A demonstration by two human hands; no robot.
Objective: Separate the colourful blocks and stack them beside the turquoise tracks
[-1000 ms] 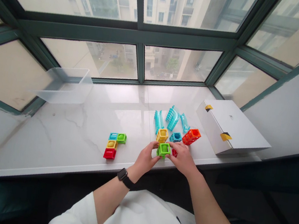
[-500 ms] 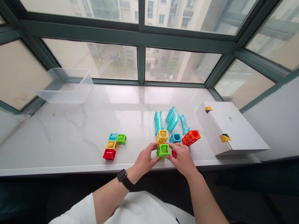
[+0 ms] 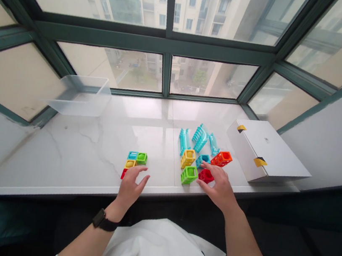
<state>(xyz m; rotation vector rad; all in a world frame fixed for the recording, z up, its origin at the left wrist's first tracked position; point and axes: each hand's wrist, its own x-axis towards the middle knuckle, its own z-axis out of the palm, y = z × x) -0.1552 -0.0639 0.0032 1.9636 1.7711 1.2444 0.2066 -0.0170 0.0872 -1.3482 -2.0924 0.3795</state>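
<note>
My left hand [image 3: 130, 186] hovers open over the near edge of the sill, its fingers spread above the red cube [image 3: 123, 174] of a small block cluster [image 3: 136, 159] of blue, green and yellow cubes. My right hand [image 3: 219, 186] lies open, fingers stretched over a red cube [image 3: 205, 175]. A green cube [image 3: 189, 174] stands free between the hands. Behind it are a yellow cube [image 3: 188, 158], a small blue cube [image 3: 202, 159], an orange block [image 3: 222, 158] and teal track pieces [image 3: 198, 138].
A white cardboard box [image 3: 266, 153] lies at the right of the marble sill [image 3: 91, 150]. A clear plastic bin [image 3: 81, 96] stands at the back left against the window. A black watch [image 3: 100, 220] is on my left wrist.
Both hands let go of the green cube, which now stands on the sill. My left hand moved left to the block cluster; my right hand shifted right onto the red cube.
</note>
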